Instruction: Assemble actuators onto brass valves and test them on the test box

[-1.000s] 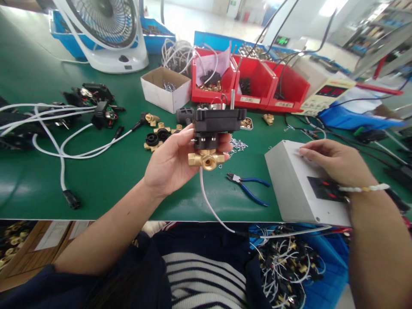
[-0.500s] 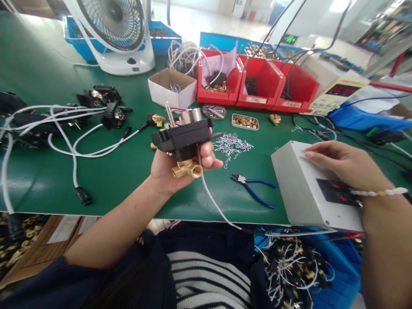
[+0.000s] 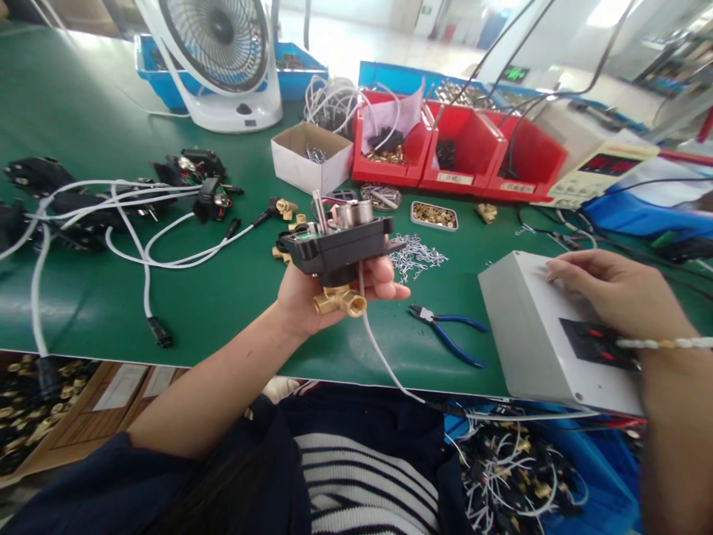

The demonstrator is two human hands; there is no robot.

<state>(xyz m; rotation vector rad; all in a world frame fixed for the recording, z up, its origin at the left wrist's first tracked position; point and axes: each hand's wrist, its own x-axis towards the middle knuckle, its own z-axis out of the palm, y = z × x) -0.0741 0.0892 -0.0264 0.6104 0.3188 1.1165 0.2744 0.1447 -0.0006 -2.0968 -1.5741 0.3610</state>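
Note:
My left hand (image 3: 323, 286) is closed around a valve assembly (image 3: 339, 249): a black plastic housing with a silver motor can and pin on top and a brass tee fitting (image 3: 341, 302) underneath. It is held above the green table, tilted. A white wire (image 3: 384, 357) runs from it down over the table edge. My right hand (image 3: 607, 290) rests flat, fingers stretched, on top of a grey-white box (image 3: 529, 327) with black switches at the table's right front. Blue-handled pliers (image 3: 448, 334) lie between the two hands.
Red bins (image 3: 462, 152), a small cardboard box (image 3: 306, 160), a white fan (image 3: 223, 59) and a digital meter (image 3: 598, 171) stand at the back. White cables with black parts (image 3: 128, 208) sprawl at left. Metal clips (image 3: 415, 253) and a tray of brass pieces (image 3: 434, 215) lie mid-table.
My left hand has tipped the valve assembly from facing me to top-up and tilted, then kept it so. The right hand stays on the box. The view shifted left.

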